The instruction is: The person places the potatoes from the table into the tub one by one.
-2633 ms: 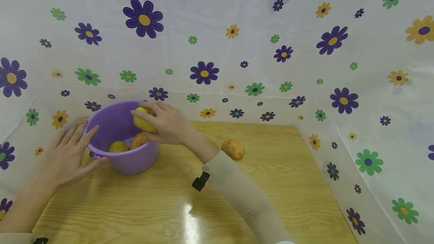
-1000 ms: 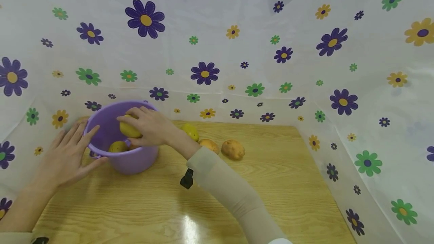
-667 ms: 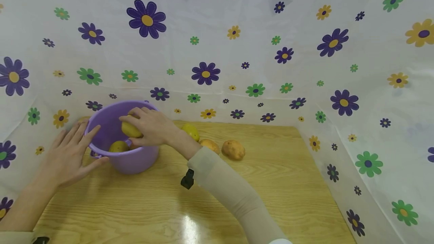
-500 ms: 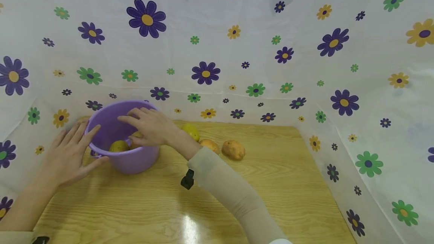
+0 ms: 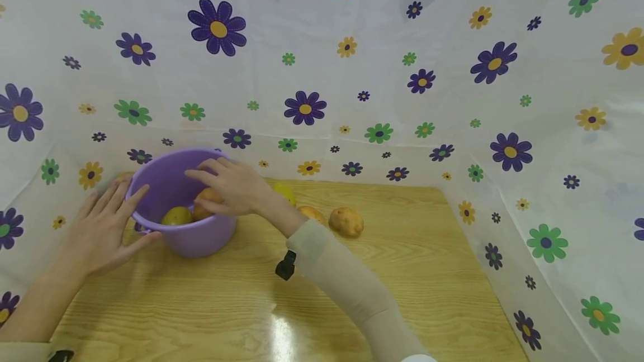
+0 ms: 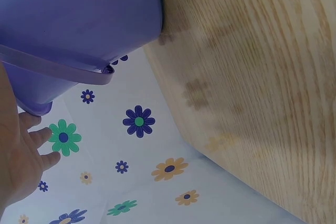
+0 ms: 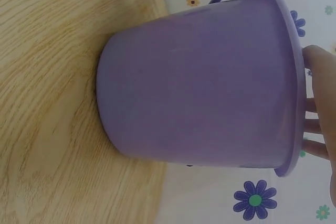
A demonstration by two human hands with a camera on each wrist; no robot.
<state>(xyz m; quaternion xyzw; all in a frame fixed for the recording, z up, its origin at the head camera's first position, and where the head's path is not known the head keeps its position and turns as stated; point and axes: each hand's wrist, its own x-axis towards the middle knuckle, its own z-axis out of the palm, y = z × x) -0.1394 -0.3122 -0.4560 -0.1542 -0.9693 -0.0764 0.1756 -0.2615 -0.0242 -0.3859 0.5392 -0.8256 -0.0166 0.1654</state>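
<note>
A purple bucket [image 5: 198, 242] stands on the table at the left in the head view. My left hand [image 5: 98, 233] rests against its left rim, fingers spread and straight. Over the right side of the opening is my right hand [image 5: 238, 186], fingers loosely extended and holding nothing. Inside lie a yellow-green fruit [image 5: 177, 216] and a brownish-orange, potato-like piece [image 5: 203, 205], partly hidden by the right hand. In the right wrist view, right fingers [image 7: 315, 148] reach past the bucket's rim [image 7: 299, 93]. The bucket's handle [image 6: 58, 67] hangs down its side in the left wrist view.
On the wooden table [image 5: 402, 272], two potatoes lie right of the bucket: one potato [image 5: 347, 221] in full sight, another potato [image 5: 312, 214] partly behind the right forearm. A yellow-green fruit [image 5: 285, 191] shows behind the wrist. A flowered sheet [image 5: 322, 71] surrounds the table's back and sides.
My right hand has lowered a yellow fruit into the bucket and let it go, then drawn slightly back to the right. The left hand has stayed on the rim.
</note>
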